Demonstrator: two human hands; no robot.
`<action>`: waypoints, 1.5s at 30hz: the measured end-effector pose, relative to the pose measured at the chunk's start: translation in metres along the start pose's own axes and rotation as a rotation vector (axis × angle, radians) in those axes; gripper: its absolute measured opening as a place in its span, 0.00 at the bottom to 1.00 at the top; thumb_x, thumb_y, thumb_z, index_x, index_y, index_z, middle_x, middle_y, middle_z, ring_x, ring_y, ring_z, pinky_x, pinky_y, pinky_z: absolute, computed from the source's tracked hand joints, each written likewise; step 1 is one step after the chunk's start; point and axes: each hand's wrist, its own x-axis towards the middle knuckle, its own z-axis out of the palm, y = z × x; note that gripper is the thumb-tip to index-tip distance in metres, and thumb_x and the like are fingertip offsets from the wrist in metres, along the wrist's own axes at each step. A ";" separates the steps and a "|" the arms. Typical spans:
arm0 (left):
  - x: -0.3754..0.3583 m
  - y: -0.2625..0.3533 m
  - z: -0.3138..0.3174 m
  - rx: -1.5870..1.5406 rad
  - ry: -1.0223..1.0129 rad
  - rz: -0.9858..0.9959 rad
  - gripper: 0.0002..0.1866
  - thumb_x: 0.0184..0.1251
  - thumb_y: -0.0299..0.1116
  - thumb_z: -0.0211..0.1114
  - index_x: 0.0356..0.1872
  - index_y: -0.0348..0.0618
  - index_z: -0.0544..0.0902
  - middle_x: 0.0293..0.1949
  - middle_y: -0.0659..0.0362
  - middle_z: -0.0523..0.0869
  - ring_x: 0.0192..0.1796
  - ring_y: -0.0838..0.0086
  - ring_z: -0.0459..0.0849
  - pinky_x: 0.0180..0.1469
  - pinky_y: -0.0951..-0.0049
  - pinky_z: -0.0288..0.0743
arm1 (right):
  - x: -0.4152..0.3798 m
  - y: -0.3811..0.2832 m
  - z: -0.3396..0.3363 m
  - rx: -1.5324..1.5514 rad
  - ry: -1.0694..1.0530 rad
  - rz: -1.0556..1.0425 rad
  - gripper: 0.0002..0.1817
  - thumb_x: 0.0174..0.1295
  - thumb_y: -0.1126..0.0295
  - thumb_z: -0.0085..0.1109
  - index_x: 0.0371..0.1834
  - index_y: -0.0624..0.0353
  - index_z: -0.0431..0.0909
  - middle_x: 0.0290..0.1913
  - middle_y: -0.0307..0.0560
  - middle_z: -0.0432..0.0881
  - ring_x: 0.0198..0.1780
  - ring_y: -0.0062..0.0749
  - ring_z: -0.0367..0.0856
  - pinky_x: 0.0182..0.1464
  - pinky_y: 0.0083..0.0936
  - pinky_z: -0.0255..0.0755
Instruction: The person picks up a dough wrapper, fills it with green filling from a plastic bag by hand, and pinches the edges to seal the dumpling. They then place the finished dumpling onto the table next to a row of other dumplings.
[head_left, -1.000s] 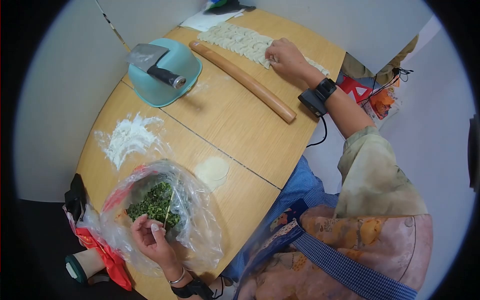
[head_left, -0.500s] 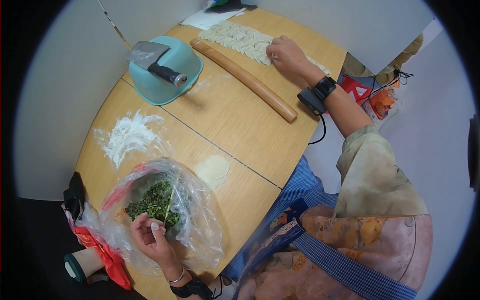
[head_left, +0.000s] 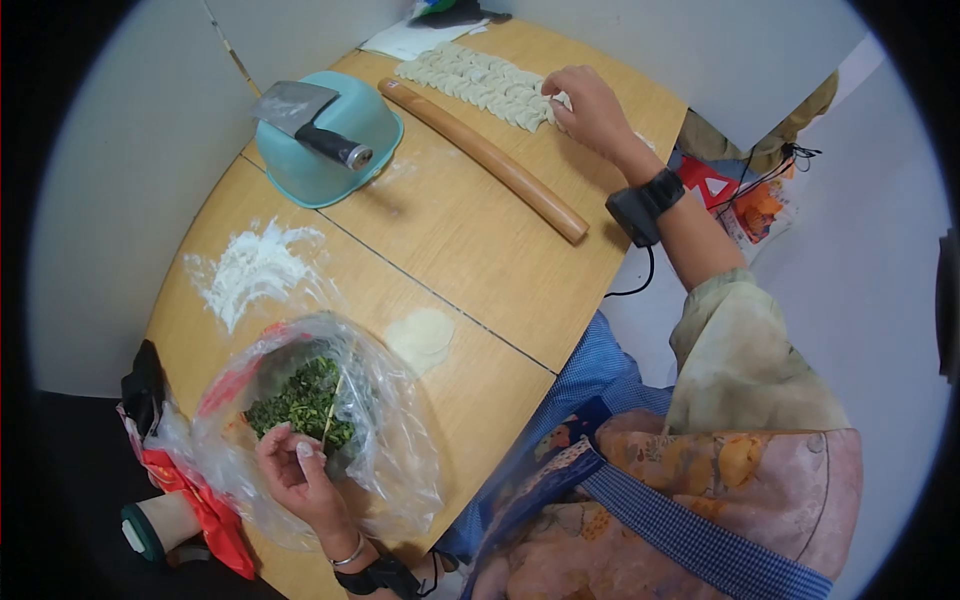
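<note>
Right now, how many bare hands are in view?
2: the left hand is at the near edge of the clear plastic bag of chopped dark-green leaves; the right hand is by one end of the rows of pale folded dumplings. No other hand shows.

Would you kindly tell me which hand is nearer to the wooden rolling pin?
Right. The right hand is at the end of the dumpling rows, close beside the rolling pin; the left hand is much farther away, at the plastic bag of greens.
</note>
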 end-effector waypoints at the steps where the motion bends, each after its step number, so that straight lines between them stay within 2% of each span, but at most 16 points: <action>1: -0.001 0.001 0.000 -0.005 0.002 0.000 0.13 0.65 0.23 0.57 0.51 0.38 0.74 0.31 0.62 0.77 0.30 0.84 0.72 0.33 0.86 0.65 | -0.001 -0.012 -0.005 -0.004 0.000 -0.004 0.06 0.50 0.76 0.58 0.33 0.58 0.78 0.34 0.48 0.79 0.43 0.48 0.75 0.46 0.39 0.70; 3: -0.001 0.004 0.001 0.004 0.011 -0.014 0.13 0.64 0.23 0.57 0.50 0.37 0.74 0.31 0.62 0.76 0.30 0.84 0.72 0.33 0.86 0.65 | -0.007 -0.045 -0.011 0.187 0.032 -0.120 0.06 0.53 0.76 0.59 0.34 0.60 0.76 0.35 0.49 0.78 0.43 0.47 0.75 0.47 0.37 0.70; 5: -0.003 0.007 0.000 0.006 0.001 -0.010 0.13 0.65 0.23 0.57 0.50 0.37 0.74 0.32 0.62 0.76 0.30 0.84 0.72 0.33 0.86 0.65 | -0.024 -0.100 -0.023 0.358 -0.088 -0.126 0.06 0.54 0.74 0.59 0.35 0.59 0.76 0.36 0.49 0.77 0.42 0.47 0.76 0.46 0.36 0.71; 9: -0.005 0.006 0.001 0.003 -0.013 0.037 0.12 0.65 0.22 0.57 0.49 0.37 0.75 0.33 0.62 0.76 0.32 0.83 0.73 0.34 0.85 0.67 | -0.054 -0.171 -0.027 0.534 -0.361 -0.337 0.11 0.57 0.69 0.58 0.40 0.62 0.75 0.43 0.54 0.76 0.48 0.49 0.74 0.52 0.39 0.69; 12: -0.005 -0.004 -0.002 0.010 -0.033 0.106 0.10 0.65 0.21 0.57 0.47 0.37 0.76 0.34 0.62 0.76 0.33 0.82 0.74 0.36 0.83 0.69 | -0.068 -0.197 -0.008 0.634 -0.391 -0.327 0.15 0.58 0.67 0.58 0.45 0.64 0.74 0.49 0.55 0.74 0.53 0.49 0.71 0.57 0.39 0.66; 15: -0.006 0.000 0.001 0.017 -0.019 0.094 0.09 0.65 0.20 0.57 0.45 0.37 0.77 0.34 0.62 0.76 0.33 0.82 0.75 0.38 0.82 0.70 | -0.075 -0.209 0.008 0.659 -0.416 -0.321 0.17 0.58 0.66 0.58 0.48 0.63 0.73 0.52 0.55 0.73 0.55 0.48 0.70 0.58 0.39 0.64; 19: -0.006 0.003 0.000 0.041 -0.025 0.147 0.09 0.64 0.19 0.57 0.45 0.36 0.77 0.35 0.63 0.77 0.33 0.82 0.74 0.37 0.82 0.69 | -0.081 -0.213 0.007 0.599 -0.361 -0.417 0.16 0.58 0.65 0.60 0.45 0.61 0.74 0.50 0.53 0.74 0.54 0.48 0.71 0.56 0.40 0.65; 27: -0.005 0.002 0.003 0.095 -0.048 0.264 0.09 0.60 0.19 0.59 0.42 0.37 0.79 0.31 0.63 0.77 0.29 0.83 0.73 0.33 0.83 0.67 | -0.085 -0.211 0.011 0.681 -0.401 -0.347 0.12 0.54 0.70 0.63 0.40 0.59 0.75 0.45 0.50 0.76 0.51 0.46 0.72 0.53 0.39 0.67; 31: -0.006 0.007 0.006 0.141 -0.029 0.333 0.09 0.59 0.20 0.60 0.41 0.37 0.80 0.27 0.63 0.77 0.26 0.82 0.73 0.29 0.82 0.67 | -0.084 -0.212 0.008 0.676 -0.494 -0.287 0.14 0.54 0.67 0.63 0.41 0.59 0.74 0.44 0.51 0.75 0.50 0.47 0.72 0.53 0.39 0.66; 33: -0.005 0.009 0.006 0.146 -0.026 0.351 0.09 0.59 0.20 0.60 0.40 0.37 0.80 0.27 0.62 0.77 0.26 0.82 0.73 0.28 0.82 0.66 | -0.086 -0.216 0.005 0.571 -0.295 -0.284 0.16 0.55 0.64 0.62 0.43 0.59 0.73 0.45 0.51 0.75 0.49 0.47 0.72 0.52 0.39 0.66; 35: -0.007 0.011 0.005 0.148 -0.023 0.354 0.08 0.59 0.20 0.60 0.40 0.37 0.80 0.26 0.62 0.77 0.26 0.82 0.73 0.27 0.82 0.66 | -0.086 -0.220 0.003 0.562 -0.283 -0.325 0.16 0.55 0.63 0.62 0.42 0.60 0.74 0.45 0.52 0.75 0.49 0.47 0.71 0.52 0.39 0.66; 37: -0.009 0.014 0.001 0.184 -0.117 0.295 0.08 0.64 0.20 0.58 0.43 0.35 0.78 0.35 0.63 0.78 0.36 0.82 0.76 0.39 0.82 0.71 | -0.088 -0.223 0.004 0.554 -0.280 -0.364 0.17 0.55 0.61 0.62 0.42 0.61 0.74 0.45 0.53 0.75 0.49 0.48 0.71 0.52 0.39 0.66; 41: -0.011 0.016 0.003 0.177 -0.115 0.302 0.08 0.63 0.21 0.58 0.43 0.36 0.78 0.31 0.65 0.78 0.33 0.84 0.75 0.36 0.84 0.68 | -0.089 -0.225 0.005 0.563 -0.330 -0.385 0.16 0.55 0.62 0.62 0.41 0.61 0.74 0.45 0.52 0.75 0.49 0.48 0.71 0.51 0.40 0.66; 42: -0.009 0.014 0.008 0.165 -0.047 0.392 0.09 0.58 0.19 0.60 0.40 0.38 0.80 0.25 0.63 0.77 0.24 0.83 0.74 0.25 0.83 0.66 | -0.089 -0.225 0.005 0.571 -0.317 -0.379 0.15 0.55 0.63 0.63 0.40 0.61 0.75 0.44 0.52 0.76 0.48 0.48 0.72 0.50 0.39 0.67; 43: -0.013 0.011 0.011 0.146 -0.032 0.362 0.09 0.58 0.19 0.60 0.40 0.38 0.80 0.25 0.63 0.77 0.24 0.83 0.74 0.25 0.83 0.66 | -0.093 -0.225 0.005 0.564 -0.354 -0.391 0.15 0.55 0.63 0.63 0.40 0.61 0.75 0.44 0.52 0.76 0.48 0.48 0.72 0.50 0.39 0.67; 45: -0.010 0.017 0.007 0.198 -0.075 0.449 0.09 0.58 0.20 0.60 0.40 0.39 0.80 0.24 0.63 0.77 0.23 0.83 0.74 0.25 0.82 0.66 | -0.092 -0.226 0.008 0.610 -0.303 -0.377 0.12 0.53 0.66 0.63 0.37 0.60 0.75 0.41 0.50 0.76 0.46 0.47 0.73 0.47 0.38 0.69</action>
